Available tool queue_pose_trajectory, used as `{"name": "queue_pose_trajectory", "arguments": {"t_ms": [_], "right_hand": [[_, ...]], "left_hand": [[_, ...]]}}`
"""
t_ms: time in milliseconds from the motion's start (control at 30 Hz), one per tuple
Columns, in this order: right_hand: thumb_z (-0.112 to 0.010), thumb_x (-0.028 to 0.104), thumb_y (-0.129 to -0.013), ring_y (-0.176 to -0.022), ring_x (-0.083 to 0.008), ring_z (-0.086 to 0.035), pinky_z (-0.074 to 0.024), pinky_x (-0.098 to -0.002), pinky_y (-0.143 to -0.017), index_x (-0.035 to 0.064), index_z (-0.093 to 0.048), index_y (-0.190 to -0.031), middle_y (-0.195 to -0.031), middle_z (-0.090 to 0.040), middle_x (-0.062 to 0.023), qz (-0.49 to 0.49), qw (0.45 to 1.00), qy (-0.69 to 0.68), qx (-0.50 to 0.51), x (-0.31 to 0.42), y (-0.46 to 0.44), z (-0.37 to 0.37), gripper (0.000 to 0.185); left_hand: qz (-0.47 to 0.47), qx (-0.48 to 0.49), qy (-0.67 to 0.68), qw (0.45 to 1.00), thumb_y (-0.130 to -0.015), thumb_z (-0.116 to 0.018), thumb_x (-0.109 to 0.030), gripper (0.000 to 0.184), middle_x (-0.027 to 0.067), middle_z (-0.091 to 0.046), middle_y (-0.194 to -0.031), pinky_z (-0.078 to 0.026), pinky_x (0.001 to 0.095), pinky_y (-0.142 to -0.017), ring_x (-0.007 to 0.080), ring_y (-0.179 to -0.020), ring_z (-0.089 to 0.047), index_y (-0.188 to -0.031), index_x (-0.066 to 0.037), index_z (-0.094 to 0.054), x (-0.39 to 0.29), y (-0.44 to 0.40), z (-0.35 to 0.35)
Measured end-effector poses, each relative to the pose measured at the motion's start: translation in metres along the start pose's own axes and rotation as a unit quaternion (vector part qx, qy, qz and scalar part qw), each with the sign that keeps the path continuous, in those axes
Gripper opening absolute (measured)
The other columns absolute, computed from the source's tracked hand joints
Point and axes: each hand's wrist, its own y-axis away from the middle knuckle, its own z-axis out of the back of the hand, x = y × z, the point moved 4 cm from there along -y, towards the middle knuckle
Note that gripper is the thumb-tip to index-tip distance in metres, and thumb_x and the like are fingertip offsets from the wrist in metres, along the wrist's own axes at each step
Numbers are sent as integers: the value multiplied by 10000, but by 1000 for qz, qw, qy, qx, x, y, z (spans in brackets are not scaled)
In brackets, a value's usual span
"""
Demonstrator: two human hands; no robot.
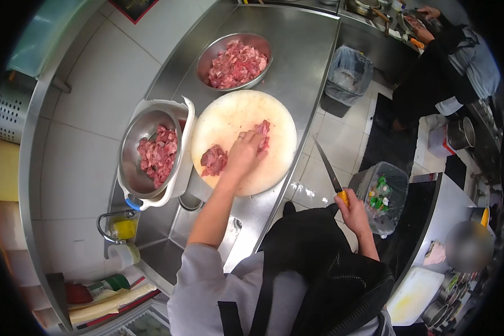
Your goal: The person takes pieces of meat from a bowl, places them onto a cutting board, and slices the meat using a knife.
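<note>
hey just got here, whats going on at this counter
A person has their left hand on raw meat on a round board, beside another clump of meat. Their right hand holds a knife away from the board. Two metal bowls nearby contain meat pieces.

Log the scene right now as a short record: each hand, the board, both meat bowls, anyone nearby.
Left: left hand on a small meat portion; whether it grips is unclear
Right: right hand closed on the yellow handle of a knife, blade off the board
Board: round cutting board, also bearing a second meat pile
Far bowl: metal bowl on the steel counter, holding meat
Left bowl: steel bowl at the white tub, holding meat
Nearby: another person, upper right
</note>
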Motion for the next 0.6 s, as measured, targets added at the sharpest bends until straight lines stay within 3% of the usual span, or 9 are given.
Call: {"name": "queue_pose_trajectory", "arguments": {"t_ms": [67, 233, 300, 333, 367, 467, 500, 533, 600], "right_hand": [[-712, 311, -1055, -925, -512, -734, -581, -525, -787, 30, -618, -1329, -951, -747, -286, 4, 1000, 10, -3, 5, 3, 1, 403], [-712, 313, -1056, -949, -517, -730, -578, -533, -799, 30, -620, -1329, -967, -750, -286, 10, 999, 8, -32, -6, 20, 8, 404], [-715, 317, -1056, -943, -502, -740, -580, -522, -796, 28, -626, -1319, -964, -754, -279, -16, 999, 9, -50, -14, 30, 8, 401], [-715, 317, -1056, -943, -502, -740, -580, -522, -796, 28, -626, -1319, -964, -754, -279, -19, 998, 6, -54, -15, 35, 7, 401], [-718, 318, -1054, -932, -491, -745, -581, -511, -794, 25, -629, -1312, -963, -755, -274, -31, 998, -10, -60, -16, 39, 7, 400], [-722, 319, -1053, -910, -469, -753, -581, -491, -790, 23, -634, -1301, -960, -757, -265, -48, 996, -26, -64, -21, 46, 4, 396], [-723, 319, -1053, -898, -459, -756, -580, -481, -788, 25, -636, -1297, -959, -758, -259, -52, 997, -27, -59, -23, 46, 2, 392], [-723, 319, -1053, -898, -459, -756, -580, -481, -788, 25, -636, -1297, -959, -758, -259, -50, 997, -27, -59, -19, 46, 1, 392], [-719, 315, -1056, -893, -463, -748, -575, -485, -787, 29, -637, -1294, -955, -752, -261, -44, 997, -44, -44, -6, 43, -1, 382]], "left_hand": [[-28, -102, -97, 990, -867, -731, -90, 302, 139, -689, -1237, -586, 492, -934, 391, -1096, -679, -1168, -67, -725, 13, -4, -27], [23, -81, -150, 985, -965, -701, -125, 257, 161, -715, -1266, -610, 477, -922, 394, -1120, -707, -1211, -50, -703, 34, -16, -19], [141, -68, 70, 985, -1030, -672, -116, 236, 187, -757, -1202, -610, 436, -931, 428, -1055, -736, -1252, -38, -674, 25, -18, 4], [208, -60, 78, 973, -1086, -624, -84, 182, 187, -792, -1097, -608, 383, -913, 373, -991, -775, -1258, -37, -660, 18, -18, 13], [203, -58, 76, 975, -1086, -624, -84, 182, 187, -792, -1097, -608, 383, -913, 373, -991, -775, -1258, -37, -660, 33, -19, 5], [231, -172, 296, 911, -1100, -571, -16, 168, 169, -762, -1140, -619, 374, -886, 279, -999, -766, -1258, -34, -626, 98, -21, -31], [193, -189, 440, 856, -1106, -549, -2, 165, 161, -737, -1162, -623, 373, -874, 242, -996, -749, -1263, -22, -596, 103, -23, -41], [150, -201, 574, 780, -1113, -526, 12, 161, 154, -711, -1184, -627, 372, -862, 204, -993, -732, -1268, -10, -566, 102, -25, -47], [169, -207, 609, 747, -1110, -515, 29, 170, 151, -694, -1204, -626, 370, -852, 198, -979, -721, -1275, -1, -544, 53, -24, -35]]}}
